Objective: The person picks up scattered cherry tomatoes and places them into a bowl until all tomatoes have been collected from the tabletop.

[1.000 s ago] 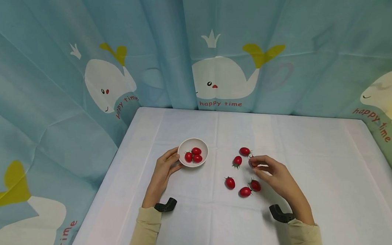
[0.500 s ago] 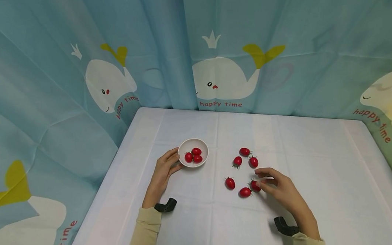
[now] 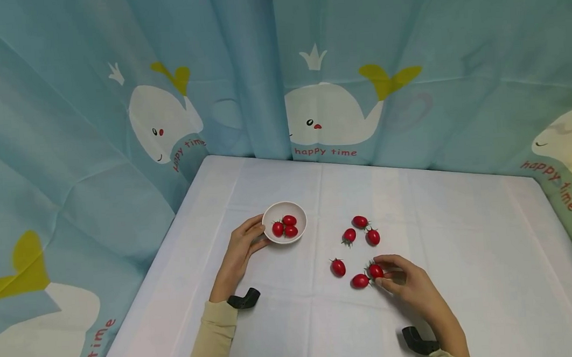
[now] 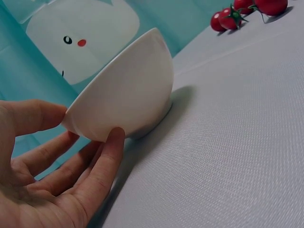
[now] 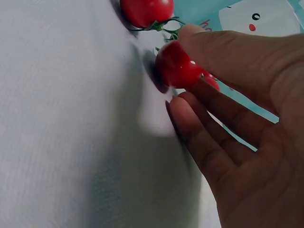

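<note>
My left hand point(image 3: 238, 251) holds the side of a small white bowl point(image 3: 300, 215), in which three red cherry tomatoes point(image 3: 290, 220) lie. In the left wrist view the thumb is at the rim and the fingertips press the outer wall of the bowl point(image 4: 130, 80). On the right, my right hand point(image 3: 412, 285) has its thumb and forefinger on either side of a cherry tomato point(image 3: 375, 271) with a green calyx, low over the cloth. In the right wrist view the thumb overlaps this cherry tomato point(image 5: 173, 64), and the other fingers extend below it.
Beside the pinched tomato lies another cherry tomato point(image 3: 360, 281), with one point(image 3: 338, 267) further left. Three more, including a cherry tomato point(image 3: 360, 221) at the back, form a loose group. A white cloth covers the table point(image 3: 465, 255); a blue whale-print curtain point(image 3: 241, 67) stands behind.
My right hand has left a tomato of the back group, moved toward the table's front, and closed finger and thumb on another tomato. My left hand stays at the bowl.
</note>
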A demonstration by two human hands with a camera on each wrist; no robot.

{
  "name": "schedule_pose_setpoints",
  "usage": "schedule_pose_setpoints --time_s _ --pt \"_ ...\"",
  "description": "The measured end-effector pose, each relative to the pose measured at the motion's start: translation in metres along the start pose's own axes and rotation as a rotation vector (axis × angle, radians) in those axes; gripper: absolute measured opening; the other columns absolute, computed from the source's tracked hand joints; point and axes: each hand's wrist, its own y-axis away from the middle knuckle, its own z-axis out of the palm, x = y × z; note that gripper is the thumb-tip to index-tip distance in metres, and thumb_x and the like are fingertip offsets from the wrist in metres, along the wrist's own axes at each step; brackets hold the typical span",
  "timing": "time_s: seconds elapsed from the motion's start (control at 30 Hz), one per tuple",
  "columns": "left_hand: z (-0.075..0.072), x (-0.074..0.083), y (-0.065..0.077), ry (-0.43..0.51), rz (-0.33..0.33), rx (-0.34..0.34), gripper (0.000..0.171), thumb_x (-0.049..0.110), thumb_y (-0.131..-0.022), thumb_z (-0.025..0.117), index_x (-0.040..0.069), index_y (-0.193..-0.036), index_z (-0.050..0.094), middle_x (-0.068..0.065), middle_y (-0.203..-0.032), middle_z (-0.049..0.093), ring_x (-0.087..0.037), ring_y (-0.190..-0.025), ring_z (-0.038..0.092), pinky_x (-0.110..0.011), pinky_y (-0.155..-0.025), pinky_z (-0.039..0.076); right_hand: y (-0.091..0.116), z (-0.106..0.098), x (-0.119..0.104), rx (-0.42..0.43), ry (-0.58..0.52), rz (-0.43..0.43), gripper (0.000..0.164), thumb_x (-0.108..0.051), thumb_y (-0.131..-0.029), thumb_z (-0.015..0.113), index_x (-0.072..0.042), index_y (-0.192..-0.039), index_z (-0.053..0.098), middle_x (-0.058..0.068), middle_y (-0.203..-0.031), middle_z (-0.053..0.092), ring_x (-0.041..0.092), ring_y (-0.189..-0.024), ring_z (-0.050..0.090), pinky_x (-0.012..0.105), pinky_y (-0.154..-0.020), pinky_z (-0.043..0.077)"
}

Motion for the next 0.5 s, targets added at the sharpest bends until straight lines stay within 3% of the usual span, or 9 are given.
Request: schedule_pose_setpoints --time_s 0.5 --pt "0.0009 0.0006 -0.0015 -0.021 0.004 0.007 0.045 0.013 -0.108 0.056 0.006 -0.152 0.051 -0.017 -0.155 0.051 -0.029 -0.141 0.054 -0.029 -0.101 0.062 0.0017 0.0067 0.0009 0.048 0.101 -0.055 0.044 -0.009 -0.087 0.084 -0.014 -0.127 0.069 0.003 -0.119 0.074 0.015 -0.105 0.068 0.016 -0.091 0.06"
